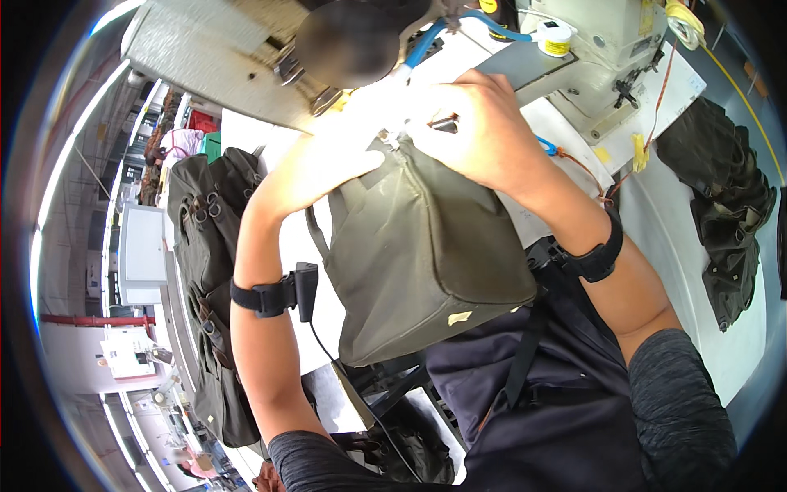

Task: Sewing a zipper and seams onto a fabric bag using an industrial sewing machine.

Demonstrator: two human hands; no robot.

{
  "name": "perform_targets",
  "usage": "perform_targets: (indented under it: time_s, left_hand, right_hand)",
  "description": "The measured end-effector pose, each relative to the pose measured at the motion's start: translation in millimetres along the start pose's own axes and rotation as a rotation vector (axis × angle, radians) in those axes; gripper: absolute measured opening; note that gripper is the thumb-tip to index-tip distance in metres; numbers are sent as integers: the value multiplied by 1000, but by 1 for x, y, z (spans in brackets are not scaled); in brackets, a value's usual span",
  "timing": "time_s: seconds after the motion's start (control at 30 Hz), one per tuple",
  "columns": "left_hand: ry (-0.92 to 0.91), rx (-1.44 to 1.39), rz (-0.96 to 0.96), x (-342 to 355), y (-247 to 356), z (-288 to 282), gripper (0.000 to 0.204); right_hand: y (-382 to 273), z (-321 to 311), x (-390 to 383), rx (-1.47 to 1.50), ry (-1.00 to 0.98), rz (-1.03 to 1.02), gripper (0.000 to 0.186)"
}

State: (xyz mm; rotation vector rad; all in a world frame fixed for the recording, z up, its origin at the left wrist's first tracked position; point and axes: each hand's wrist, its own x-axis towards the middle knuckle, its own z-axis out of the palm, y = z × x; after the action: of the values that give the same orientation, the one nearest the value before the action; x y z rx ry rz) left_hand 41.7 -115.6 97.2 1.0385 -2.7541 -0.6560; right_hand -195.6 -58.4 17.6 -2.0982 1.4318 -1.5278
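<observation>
An olive-green fabric bag (385, 246) hangs down toward my lap, its narrow end up at the sewing machine. A seam runs down its side, and a small pale tag sits near its lower edge. My left hand (324, 164) is closed on the left of the bag's upper end, thumb on the fabric. From the right, my right hand (484, 135) pinches at the same end, its fingers curled. Something small and dark shows between those fingers; I cannot make it out. Strong glare washes out the fingertips and the spot under the machine head (348, 41).
Dark green bags lie in a row at the left (217, 303), and more dark bags (721, 205) lie at the right. A blue-handled tool (547, 146) rests beside my right wrist. A second machine body (607, 49) and a white round container (554, 38) stand at the upper right.
</observation>
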Motion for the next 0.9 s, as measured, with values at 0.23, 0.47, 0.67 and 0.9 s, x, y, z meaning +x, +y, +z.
perform_targets:
  time_s: [0.23, 0.47, 0.67, 0.9]
  left_hand:
    - [-120, -641, -20, -6, -103, -12, 60]
    - [91, 240, -384, -26, 37, -52, 28]
    - [34, 777, -166, -94, 134, 62, 66]
    - [324, 749, 58, -97, 72, 67, 66]
  right_hand:
    - [-20, 10, -41, -124, 340, -117, 21]
    - [-21, 14, -71, 403, 102, 220, 22]
    - [-15, 9, -63, 762, -129, 400, 28]
    - [-35, 7, -74, 858, -248, 494, 28]
